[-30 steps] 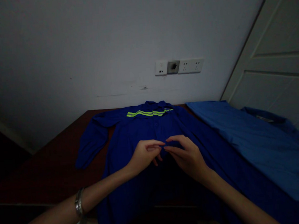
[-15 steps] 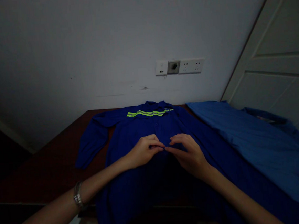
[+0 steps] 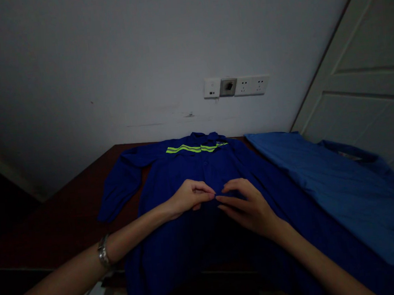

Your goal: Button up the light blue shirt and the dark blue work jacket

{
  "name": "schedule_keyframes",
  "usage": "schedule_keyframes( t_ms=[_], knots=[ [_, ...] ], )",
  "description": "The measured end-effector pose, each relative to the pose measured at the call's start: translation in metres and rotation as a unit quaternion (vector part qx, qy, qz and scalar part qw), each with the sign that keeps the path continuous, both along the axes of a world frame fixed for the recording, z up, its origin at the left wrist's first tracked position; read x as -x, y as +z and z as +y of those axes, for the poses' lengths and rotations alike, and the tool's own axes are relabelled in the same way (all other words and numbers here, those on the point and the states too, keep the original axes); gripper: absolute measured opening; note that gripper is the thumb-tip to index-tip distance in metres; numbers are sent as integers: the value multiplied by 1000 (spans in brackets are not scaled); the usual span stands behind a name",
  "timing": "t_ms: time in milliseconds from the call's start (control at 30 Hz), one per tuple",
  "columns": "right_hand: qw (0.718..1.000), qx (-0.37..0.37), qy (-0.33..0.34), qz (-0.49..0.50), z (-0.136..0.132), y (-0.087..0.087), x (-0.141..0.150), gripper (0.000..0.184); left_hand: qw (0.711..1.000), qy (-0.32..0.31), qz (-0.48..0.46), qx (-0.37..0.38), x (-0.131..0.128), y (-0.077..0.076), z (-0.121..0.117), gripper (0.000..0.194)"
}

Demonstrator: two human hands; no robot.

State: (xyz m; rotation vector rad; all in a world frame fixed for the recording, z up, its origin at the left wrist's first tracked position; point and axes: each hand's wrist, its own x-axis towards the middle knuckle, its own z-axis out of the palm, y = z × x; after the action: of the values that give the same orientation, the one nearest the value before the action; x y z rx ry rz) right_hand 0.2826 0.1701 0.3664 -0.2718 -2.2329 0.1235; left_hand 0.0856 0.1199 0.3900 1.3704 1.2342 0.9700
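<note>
A dark blue long-sleeved work shirt (image 3: 185, 166) lies front up, its collar toward the wall. A yellow-green reflective band (image 3: 183, 149) crosses its chest. My left hand (image 3: 190, 197) is closed in a pinch on the front opening, around mid-shirt. Close against its fingertips is my right hand (image 3: 247, 202), its fingers bent and spread apart, one tip touching the same spot. The pinched bit of cloth is small and dark, and I cannot make out whether a button is there. A metal watch or bracelet (image 3: 103, 252) circles my left wrist.
Under the shirt is a dark red-brown table (image 3: 77, 188), pushed against a pale wall (image 3: 125, 57). At the right lies a lighter blue garment (image 3: 329, 187) beside the shirt's sleeve. Wall sockets (image 3: 236, 86) sit above the table, and a white panelled door (image 3: 366, 88) stands at right.
Both hands stay at the same spot on the shirt front. The right hand's fingers have spread, a lower finger now showing apart. The left hand's fingers have shifted slightly in their pinch.
</note>
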Motion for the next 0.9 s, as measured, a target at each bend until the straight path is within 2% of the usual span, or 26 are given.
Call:
schedule_keyframes(
  t_ms=[100,200,400,533,600,667,800,900],
  knots=[
    [993,114,-5,25,-3,5,4,19,1000,11,-9,-6,0,0,-1,29],
    [985,171,-7,32,-4,7,7,15,1000,15,-15,-9,0,-1,-1,29],
    [983,174,39,-29,-4,14,9,14,1000,-2,10,15,2,0,-8,27],
    [976,163,83,-118,-8,23,13,15,999,-10,48,21,21,6,-16,32],
    [966,146,110,-184,-11,25,16,16,996,28,87,8,46,8,-18,33],
    [949,124,143,-252,-13,26,21,16,984,106,142,-6,83,10,-20,31],
    [911,94,186,-356,-18,21,29,16,925,246,287,-36,179,11,-35,25],
    [893,69,196,-400,-20,19,40,14,878,272,393,-5,242,10,-60,22]
  ],
)
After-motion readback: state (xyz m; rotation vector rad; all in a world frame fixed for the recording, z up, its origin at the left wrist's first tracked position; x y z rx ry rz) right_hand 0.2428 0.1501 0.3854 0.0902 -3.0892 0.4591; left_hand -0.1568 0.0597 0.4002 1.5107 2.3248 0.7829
